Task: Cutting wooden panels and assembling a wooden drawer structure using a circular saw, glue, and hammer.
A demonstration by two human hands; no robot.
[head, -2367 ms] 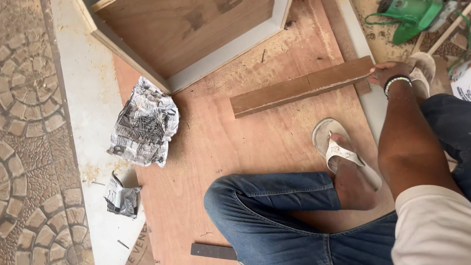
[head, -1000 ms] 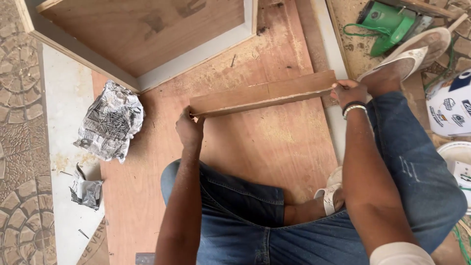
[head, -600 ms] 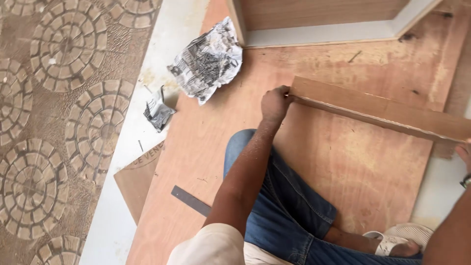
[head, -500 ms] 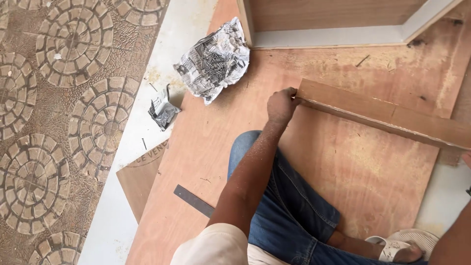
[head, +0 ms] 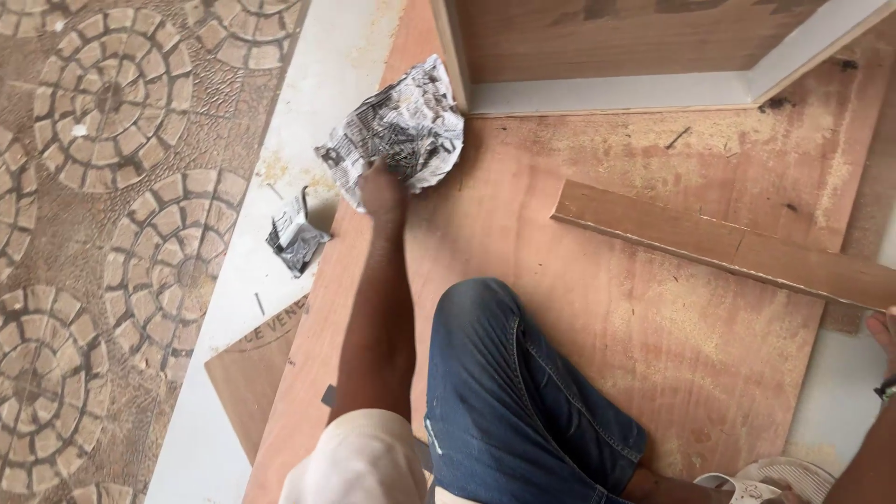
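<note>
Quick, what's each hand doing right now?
Left hand: on the crumpled newspaper, fingers hidden; grip cannot be told.
Right hand: at the frame's edge near the wooden strip; open or closed cannot be told.

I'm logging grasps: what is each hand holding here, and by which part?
The left hand is at the crumpled newspaper, at its lower edge; grip unclear. The right hand holds nothing visible.

The person wears blue jeans point(head: 509, 401), a cream short sleeve point(head: 359, 457), a dark wristband point(head: 885, 388) and pale sandals point(head: 765, 476).
</note>
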